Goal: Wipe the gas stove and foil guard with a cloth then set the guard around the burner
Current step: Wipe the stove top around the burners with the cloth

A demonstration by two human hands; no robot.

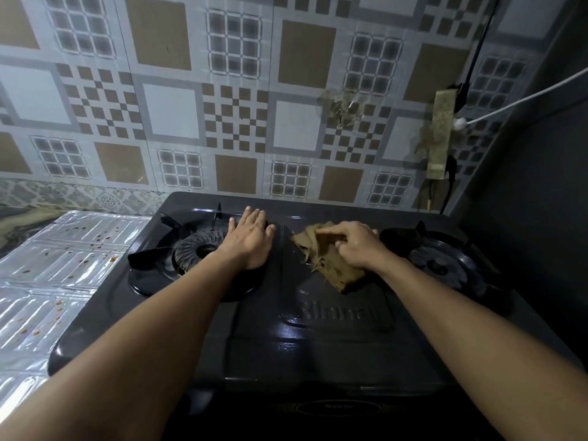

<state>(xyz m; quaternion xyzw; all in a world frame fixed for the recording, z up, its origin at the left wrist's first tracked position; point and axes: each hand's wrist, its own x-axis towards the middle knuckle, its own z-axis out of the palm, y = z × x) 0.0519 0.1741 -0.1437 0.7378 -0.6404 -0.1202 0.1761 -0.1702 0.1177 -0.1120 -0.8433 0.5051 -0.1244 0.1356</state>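
Note:
A black two-burner gas stove (pixel 318 345) fills the middle of the view. My left hand (pixel 251 238) lies flat with straight fingers on the stove top, at the right rim of the left burner (pixel 199 249). My right hand (pixel 356 246) grips a frayed brown cloth (pixel 331 265) and presses it on the stove's centre strip, left of the right burner (pixel 442 265). The silver foil guard (pixel 57 281) lies flat on the counter left of the stove, spotted with reddish-brown stains.
A tiled wall (pixel 235 100) rises right behind the stove. A taped power strip (pixel 440 135) with a white cable (pixel 521 100) and black cords hangs at the right. A dark wall (pixel 547 202) borders the stove's right side.

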